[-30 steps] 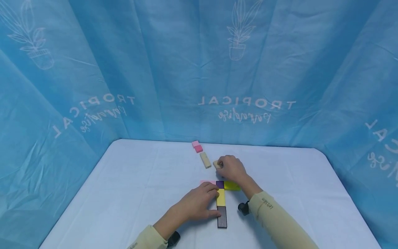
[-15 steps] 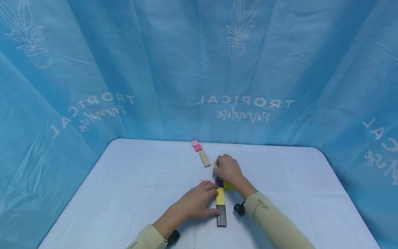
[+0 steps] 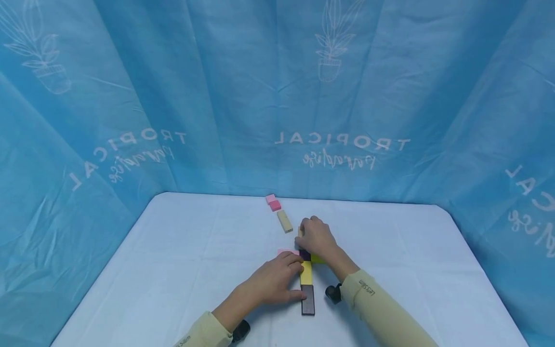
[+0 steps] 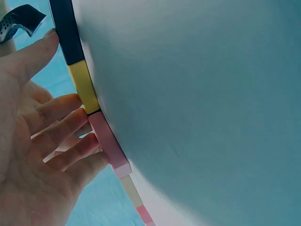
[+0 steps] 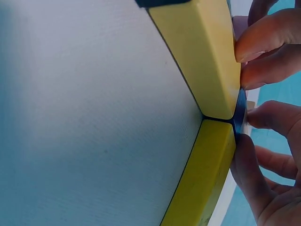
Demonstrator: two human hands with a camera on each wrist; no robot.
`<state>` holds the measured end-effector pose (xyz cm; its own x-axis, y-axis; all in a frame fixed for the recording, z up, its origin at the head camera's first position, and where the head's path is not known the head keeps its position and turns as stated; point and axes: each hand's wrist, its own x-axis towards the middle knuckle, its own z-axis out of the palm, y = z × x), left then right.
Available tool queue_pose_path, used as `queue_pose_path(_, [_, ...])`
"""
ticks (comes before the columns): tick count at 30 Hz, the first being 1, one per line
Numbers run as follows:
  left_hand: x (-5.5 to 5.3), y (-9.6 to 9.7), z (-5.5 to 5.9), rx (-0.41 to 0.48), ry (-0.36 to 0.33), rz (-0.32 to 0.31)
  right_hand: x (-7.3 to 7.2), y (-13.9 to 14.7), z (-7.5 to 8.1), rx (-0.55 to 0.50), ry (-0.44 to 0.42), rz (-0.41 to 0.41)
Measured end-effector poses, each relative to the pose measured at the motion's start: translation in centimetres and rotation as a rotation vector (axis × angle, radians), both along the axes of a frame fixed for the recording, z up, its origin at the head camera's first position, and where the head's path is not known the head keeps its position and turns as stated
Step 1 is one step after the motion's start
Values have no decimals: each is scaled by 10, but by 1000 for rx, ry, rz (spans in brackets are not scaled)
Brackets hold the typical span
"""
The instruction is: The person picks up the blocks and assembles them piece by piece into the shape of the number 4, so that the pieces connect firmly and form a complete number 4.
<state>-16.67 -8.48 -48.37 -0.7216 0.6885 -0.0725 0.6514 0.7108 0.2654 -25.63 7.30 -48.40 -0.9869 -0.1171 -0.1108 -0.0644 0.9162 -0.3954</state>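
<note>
Head view: blocks laid flat on a white surface [image 3: 173,250], forming most of a cross. Dark block [image 3: 308,303] nearest the person, then yellow block [image 3: 306,273], then purple block [image 3: 305,255] at the junction; pink block [image 3: 287,252] off its left side, lime block [image 3: 318,260] off its right, partly covered by the right forearm. Right hand [image 3: 317,236] pinches a tan block [image 3: 300,231] just beyond the purple block; fingers cover the join, so contact cannot be told. Left hand [image 3: 277,279] grips nothing: thumb against the dark block, extended fingers touching the yellow and pink blocks, seemingly steadying them. Step in hand, as I read it: adding the tan block as the far arm. Next move calls for squaring its end to the purple block, then letting go without nudging neighbours. Farther off: second tan block [image 3: 284,221], red block [image 3: 275,206].
</note>
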Motion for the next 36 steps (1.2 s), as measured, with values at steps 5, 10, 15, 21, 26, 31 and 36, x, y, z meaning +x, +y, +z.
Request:
queue_pose_path(5, [0,1,0,-5,4,1,0,0,1,3,-11,3])
queue_pose_path(10, [0,1,2,-13,1,8,1,1,2,7,-10,10])
queue_pose_path(15, [0,1,3,-17,-10,13,3,0,2,9,0,14])
queue_pose_path(21, [1,0,2,-9,-8,9,6,1,3,13,19,15])
queue_pose_path(26, [1,1,1,1,4,2,10,6,8,23,118,48])
queue_pose_path(31, [1,1,1,6,15,-3,15,16,12,21,189,192])
queue_pose_path(36, [1,1,0,15,23,-13,20,23,10,78,171,411])
